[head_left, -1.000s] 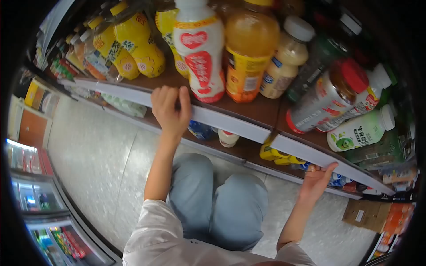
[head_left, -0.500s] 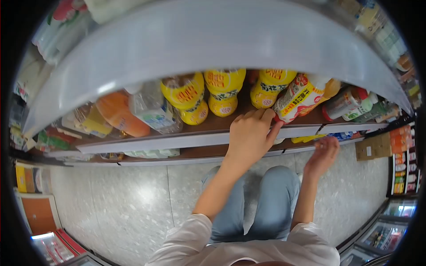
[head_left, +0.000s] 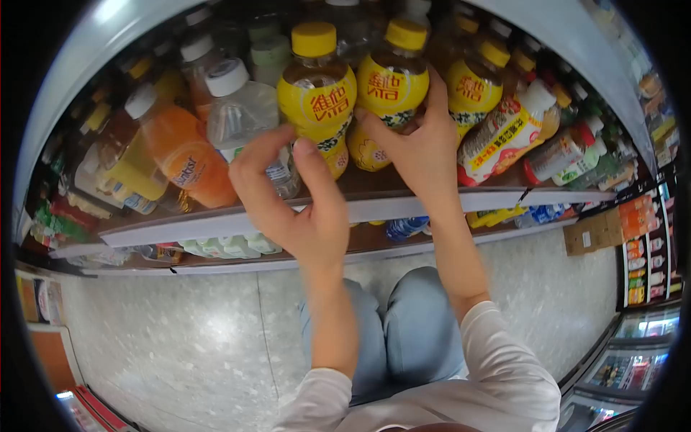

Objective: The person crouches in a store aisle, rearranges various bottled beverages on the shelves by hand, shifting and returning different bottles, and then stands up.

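My right hand (head_left: 425,147) is around the lower part of a yellow-capped yellow bottle (head_left: 392,79), thumb on its left side and fingers on its right. My left hand (head_left: 295,201) has thumb and fingers apart, in front of another yellow bottle (head_left: 317,93) and a clear bottle with a white cap (head_left: 241,108); nothing shows between its fingers. A third yellow bottle (head_left: 475,86) stands right of my right hand. Beside it leans a white-capped bottle with a red and yellow label (head_left: 504,137).
An orange drink bottle (head_left: 187,155) is at the left of the shelf. The pale shelf edge (head_left: 389,209) runs below the bottles, above a lower shelf with more goods. A cardboard box (head_left: 594,232) sits on the floor at right. Lit cabinets (head_left: 622,371) are at the lower right.
The view has shifted toward the yellow bottles. My left hand has moved left off the red-and-white bottle area; my right hand has risen from the shelf edge to a yellow bottle.
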`<state>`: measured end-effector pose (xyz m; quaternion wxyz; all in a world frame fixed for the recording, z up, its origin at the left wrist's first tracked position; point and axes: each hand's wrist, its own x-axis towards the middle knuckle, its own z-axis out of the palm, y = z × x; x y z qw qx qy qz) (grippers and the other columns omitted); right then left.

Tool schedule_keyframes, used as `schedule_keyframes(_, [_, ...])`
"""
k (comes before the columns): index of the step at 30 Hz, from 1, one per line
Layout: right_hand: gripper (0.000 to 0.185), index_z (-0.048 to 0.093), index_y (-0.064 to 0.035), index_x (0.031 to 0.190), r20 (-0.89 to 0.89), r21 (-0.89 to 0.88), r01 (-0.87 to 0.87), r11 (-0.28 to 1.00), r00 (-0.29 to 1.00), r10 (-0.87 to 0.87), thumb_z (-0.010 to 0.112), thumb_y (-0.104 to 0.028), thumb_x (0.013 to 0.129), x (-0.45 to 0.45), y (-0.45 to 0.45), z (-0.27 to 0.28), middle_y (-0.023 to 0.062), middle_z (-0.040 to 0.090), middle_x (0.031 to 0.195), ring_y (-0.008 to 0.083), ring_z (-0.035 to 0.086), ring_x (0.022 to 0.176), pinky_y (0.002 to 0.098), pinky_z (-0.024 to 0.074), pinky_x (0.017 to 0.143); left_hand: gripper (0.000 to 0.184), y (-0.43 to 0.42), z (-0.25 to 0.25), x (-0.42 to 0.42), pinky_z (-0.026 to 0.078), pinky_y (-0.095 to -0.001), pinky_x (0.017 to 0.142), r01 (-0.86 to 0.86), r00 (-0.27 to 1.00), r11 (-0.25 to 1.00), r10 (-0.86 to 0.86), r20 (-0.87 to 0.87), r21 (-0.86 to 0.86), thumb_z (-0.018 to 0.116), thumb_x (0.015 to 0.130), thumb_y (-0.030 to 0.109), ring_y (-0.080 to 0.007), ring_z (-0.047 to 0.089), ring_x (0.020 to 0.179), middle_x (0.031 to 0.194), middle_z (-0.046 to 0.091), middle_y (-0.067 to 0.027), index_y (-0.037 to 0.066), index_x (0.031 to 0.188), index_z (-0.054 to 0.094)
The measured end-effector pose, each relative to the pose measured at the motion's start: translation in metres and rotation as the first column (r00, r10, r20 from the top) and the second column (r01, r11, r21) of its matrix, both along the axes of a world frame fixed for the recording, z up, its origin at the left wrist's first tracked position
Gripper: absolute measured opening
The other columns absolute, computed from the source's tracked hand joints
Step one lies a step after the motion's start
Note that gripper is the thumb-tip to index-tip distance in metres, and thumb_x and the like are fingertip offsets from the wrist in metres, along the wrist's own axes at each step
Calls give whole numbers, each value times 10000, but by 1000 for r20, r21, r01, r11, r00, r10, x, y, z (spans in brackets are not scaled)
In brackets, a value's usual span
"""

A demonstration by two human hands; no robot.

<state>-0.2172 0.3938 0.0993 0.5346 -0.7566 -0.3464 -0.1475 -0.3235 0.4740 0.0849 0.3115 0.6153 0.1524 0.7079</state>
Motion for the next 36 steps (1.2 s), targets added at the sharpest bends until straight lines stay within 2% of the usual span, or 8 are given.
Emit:
schedule_keyframes(11, [798,408,2,1279,67,128,137,982,987,-147,831,-271,660,0,-19,-7,213,644,1053,349,663,910,394,531,766,64,-17,-5,10,456,-280,666,75,995,997,-76,-68,-27,634,839,20,-198,571,780,859,622,-72,14,897,606])
schedule_keyframes(12, [785,408,41,1289,190,83,208,975,957,-221,838,-198,677,4,-16,-8,132,674,911,118,630,663,242,498,575,87,-18,-6,12,455,-289,659,91,993,994,-95,-68,-64,644,837,33,-203,567,771,872,599,-83,4,903,595])
schedule_keyframes(13, [785,408,41,1289,184,82,212,974,957,-224,838,-198,677,8,-13,-8,132,674,911,118,630,663,242,498,575,87,-20,-5,13,455,-289,659,94,992,994,-99,-74,-64,644,837,33,-203,567,771,872,599,-83,4,903,595])
schedule_keyframes(22, [737,331,4,1317,223,8,312,950,926,-306,747,-216,749,21,14,-3,249,613,961,415,634,775,453,508,653,257,-28,-2,8,481,-372,688,-188,929,982,168,-330,-30,679,823,125,-281,579,820,1008,520,-132,7,1016,557])
schedule_keyframes(26, [624,430,19,1275,53,55,220,974,973,-223,732,-236,792,-1,4,-8,212,664,920,318,682,828,388,538,703,312,-28,2,-4,490,-379,700,-152,917,979,89,-389,-135,680,837,171,-332,615,888,1008,579,-164,-12,1057,557])
schedule_keyframes(28, [582,413,-32,1299,372,167,188,968,897,-238,696,-134,800,-4,4,-37,229,592,1030,376,628,845,418,511,632,336,-26,0,-13,495,-382,693,-117,915,984,55,-399,-133,676,846,193,-353,633,889,990,618,-183,-24,1071,554])
schedule_keyframes(32, [462,494,-24,1215,371,167,150,974,906,-203,686,-128,808,1,-9,-58,218,566,1063,370,608,873,413,506,630,388,-14,-6,-27,501,-424,647,6,707,978,-154,-691,-211,658,869,250,-402,649,798,866,665,-227,-51,1084,542])
schedule_keyframes(36, [340,530,14,1110,291,-109,133,985,952,-96,656,-105,817,10,-11,-50,206,534,1064,388,594,856,424,499,641,393,-21,1,-25,496,-449,636,-1,613,981,-151,-775,-192,657,872,255,-408,645,779,829,664,-228,-51,1092,544])
